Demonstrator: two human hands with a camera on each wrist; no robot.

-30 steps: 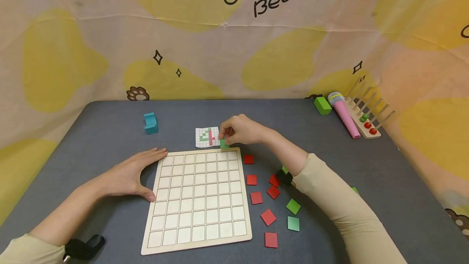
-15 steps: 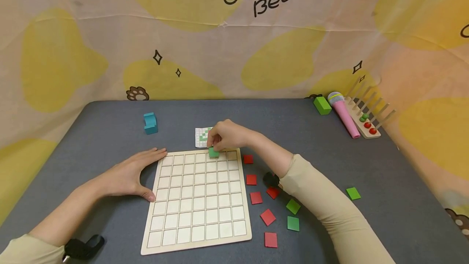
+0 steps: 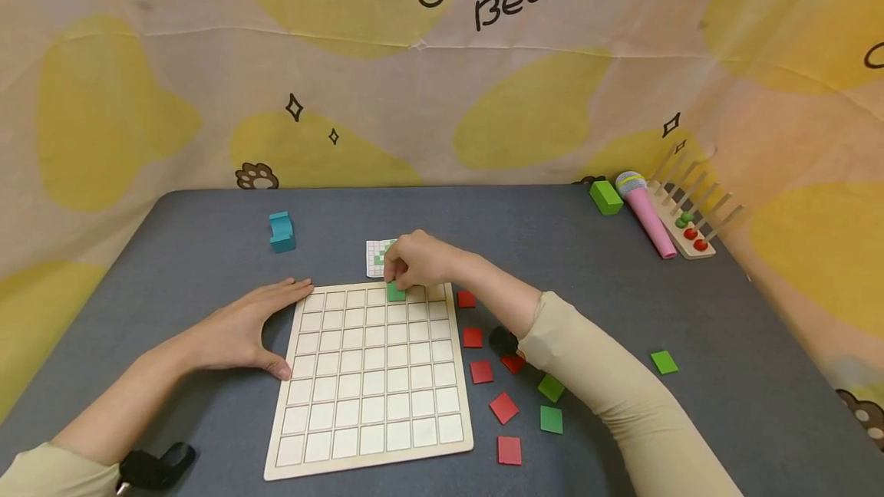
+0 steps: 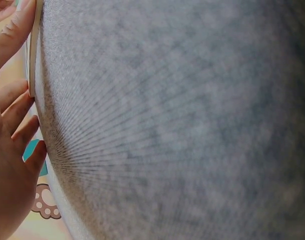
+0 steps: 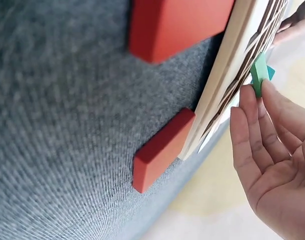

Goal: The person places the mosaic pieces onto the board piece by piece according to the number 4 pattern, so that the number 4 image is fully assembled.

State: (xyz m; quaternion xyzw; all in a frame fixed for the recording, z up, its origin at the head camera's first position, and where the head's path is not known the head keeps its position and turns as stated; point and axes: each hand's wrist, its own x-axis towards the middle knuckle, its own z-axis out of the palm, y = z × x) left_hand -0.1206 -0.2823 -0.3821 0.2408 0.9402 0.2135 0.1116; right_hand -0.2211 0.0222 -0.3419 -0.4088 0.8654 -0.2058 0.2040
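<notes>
Fingers of the right hand (image 3: 417, 261) pinch a small green square tile (image 3: 396, 293) in the head view, holding it at the top row of the pale wooden grid board (image 3: 373, 374), over a cell right of the middle — whether it already sits flat in the cell cannot be told. The left hand (image 3: 242, 328) lies flat and relaxed on the grey felt table top (image 3: 207, 251), fingers straight, its thumb and fingertips touching the board's left edge near the top corner. Just behind the board lies a small white pattern card with green squares (image 3: 376, 255), half hidden by the right hand. Right of the board, loose red square tiles (image 3: 504, 408) and green square tiles (image 3: 551, 419) are scattered on the felt; one more green tile (image 3: 664, 362) lies well apart to the right. Farther back stand a teal wooden block (image 3: 281, 232), a green wooden block (image 3: 605, 197), a pink toy microphone (image 3: 648, 215) and a wooden peg rack with beads (image 3: 691, 225). The left wrist view shows mostly grey felt, with the left hand's fingers (image 4: 15, 120) straight against the board's thin edge (image 4: 34, 45). The right wrist view shows the fingertips (image 5: 250, 100) clasping the green tile (image 5: 259, 75) at the board's face (image 5: 227, 80), with two red tiles (image 5: 162, 150) on the felt beside its rim — one touching it.
</notes>
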